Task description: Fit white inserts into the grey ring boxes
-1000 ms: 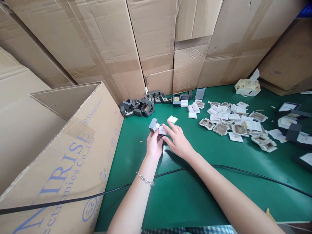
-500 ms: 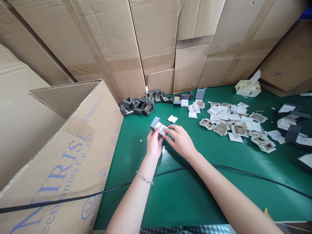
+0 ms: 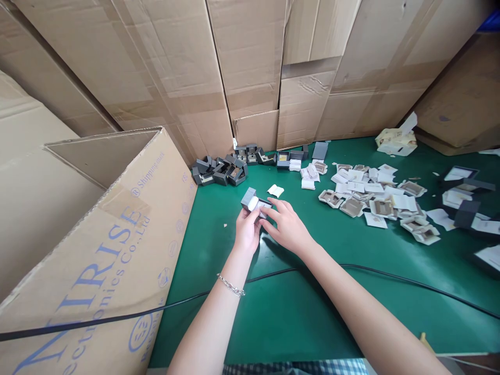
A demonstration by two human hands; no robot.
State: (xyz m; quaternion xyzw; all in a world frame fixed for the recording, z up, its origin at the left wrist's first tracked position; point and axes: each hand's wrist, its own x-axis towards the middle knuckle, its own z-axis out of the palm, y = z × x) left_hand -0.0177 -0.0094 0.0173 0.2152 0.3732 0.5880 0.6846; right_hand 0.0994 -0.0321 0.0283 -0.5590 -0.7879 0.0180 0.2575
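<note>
A small grey hinged box (image 3: 250, 199) stands open in my left hand (image 3: 247, 233), which grips it from below. My right hand (image 3: 288, 226) rests its fingertips on the box's white insert (image 3: 261, 207), fingers curled over it. Both hands hover just above the green table (image 3: 320, 291) near its middle. A folded white paper (image 3: 275, 190) lies a little beyond the box.
A pile of grey boxes (image 3: 222, 171) sits at the back by the cardboard wall (image 3: 250, 67). Scattered white cards and inserts (image 3: 371, 195) cover the right. A large carton (image 3: 89, 245) stands at the left. A black cable (image 3: 351, 268) crosses under my arms.
My right fingers drew back from the white paper and settled on the box's insert; the insert now sits lower in the box. My left hand kept its grip.
</note>
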